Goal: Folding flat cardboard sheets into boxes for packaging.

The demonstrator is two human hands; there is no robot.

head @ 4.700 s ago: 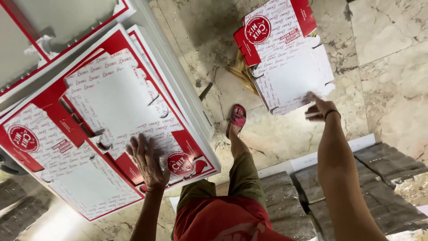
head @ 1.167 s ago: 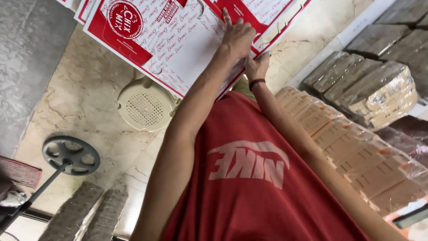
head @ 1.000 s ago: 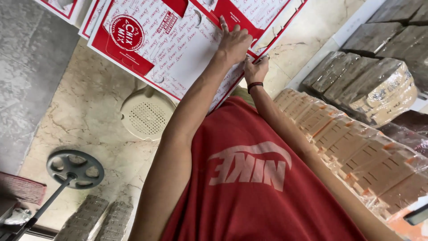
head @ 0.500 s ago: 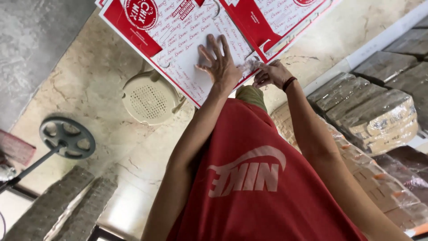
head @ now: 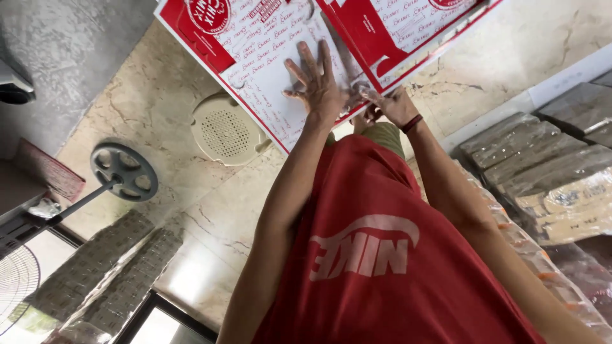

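Note:
A flat, unfolded red-and-white cardboard box [head: 268, 44] lies on the marble floor in front of me, with a second flat box [head: 414, 25] overlapping it on the right. My left hand [head: 315, 86] rests palm-down on the first box with its fingers spread. My right hand [head: 390, 105], with a dark band on the wrist, pinches the near edge of the cardboard where the two boxes meet. My red shirt fills the lower middle of the view.
A round cream perforated cover [head: 224, 132] sits on the floor to the left of the boxes. A fan's round base [head: 124, 172] and part of its cage [head: 16, 280] are at the left. Wrapped bundles [head: 548, 172] are stacked on the right and others [head: 102, 267] at the lower left.
The view tipped and shifted from the first frame. Both hands stayed on the flat boxes; my left hand slid a little down and spread its fingers, and my right hand moved onto the near edge.

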